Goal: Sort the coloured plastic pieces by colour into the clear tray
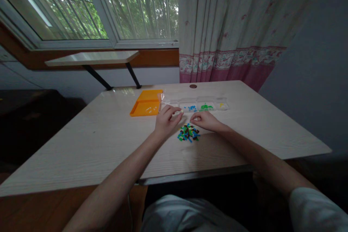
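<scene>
A pile of small blue, green, brown and yellow pieces (188,132) lies on the wooden table. Just behind its left side, my left hand (168,120) pinches a small pale piece (182,111) between thumb and fingertips. My right hand (206,120) is over the pile's back right edge, its fingers closed together; anything between them is too small to make out. Behind my hands stand clear compartments, with blue pieces (192,108), green pieces (206,107) and a few yellow pieces (221,105) in separate ones. An open orange case (140,108) at their left holds several whitish pieces (151,109).
A raised white shelf (92,58) on black legs stands at the table's back left. A round dark disc (193,86) sits near the back edge of the table (108,148). Behind are a window and a long curtain (233,36).
</scene>
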`<state>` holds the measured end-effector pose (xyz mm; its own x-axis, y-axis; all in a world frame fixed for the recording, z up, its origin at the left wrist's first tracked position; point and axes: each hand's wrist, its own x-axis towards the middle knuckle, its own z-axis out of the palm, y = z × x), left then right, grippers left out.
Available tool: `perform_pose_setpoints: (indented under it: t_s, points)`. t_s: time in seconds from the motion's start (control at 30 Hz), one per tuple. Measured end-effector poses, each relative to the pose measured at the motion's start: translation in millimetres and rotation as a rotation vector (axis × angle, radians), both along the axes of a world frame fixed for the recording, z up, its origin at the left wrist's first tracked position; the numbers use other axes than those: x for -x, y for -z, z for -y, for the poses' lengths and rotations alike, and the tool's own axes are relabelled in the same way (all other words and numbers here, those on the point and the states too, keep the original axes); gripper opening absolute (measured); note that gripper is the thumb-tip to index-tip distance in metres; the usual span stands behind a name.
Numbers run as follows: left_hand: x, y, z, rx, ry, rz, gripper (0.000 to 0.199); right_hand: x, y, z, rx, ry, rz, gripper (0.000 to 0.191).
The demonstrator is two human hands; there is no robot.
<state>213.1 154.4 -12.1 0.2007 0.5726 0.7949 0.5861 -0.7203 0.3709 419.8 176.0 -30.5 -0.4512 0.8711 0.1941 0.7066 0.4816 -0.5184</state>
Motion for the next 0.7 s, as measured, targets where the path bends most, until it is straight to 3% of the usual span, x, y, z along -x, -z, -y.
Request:
perform_pose_setpoints:
  t_s: [0.7]
  points:
    - [3.6,-0.8,-1.7,0.009,-0.015,-0.003,0.012,-2.5,-1.7,1.3,0.019,-0.049,0.004,0.016]
